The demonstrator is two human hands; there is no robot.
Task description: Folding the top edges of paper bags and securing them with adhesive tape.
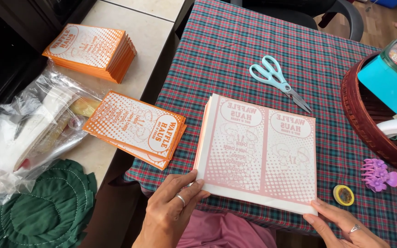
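A stack of white paper sheets (258, 151) printed with faded pink dotted panels lies on the plaid tablecloth (235, 50). My left hand (171, 211) touches the stack's near left corner with fingers and thumb, a ring on one finger. My right hand (341, 225) rests its fingertips at the near right corner. Neither hand lifts the stack; both just press its near edge. Teal-handled scissors (276, 80) lie shut beyond the stack.
Two piles of orange printed paper bags (136, 128) (90, 50) sit to the left, beside a clear plastic bag (28, 133) and green cloth (42, 211). A dark red basket (364, 119) with a teal box (387, 82), a purple hair clip (378, 174) and a yellow tape roll (343, 194) are right.
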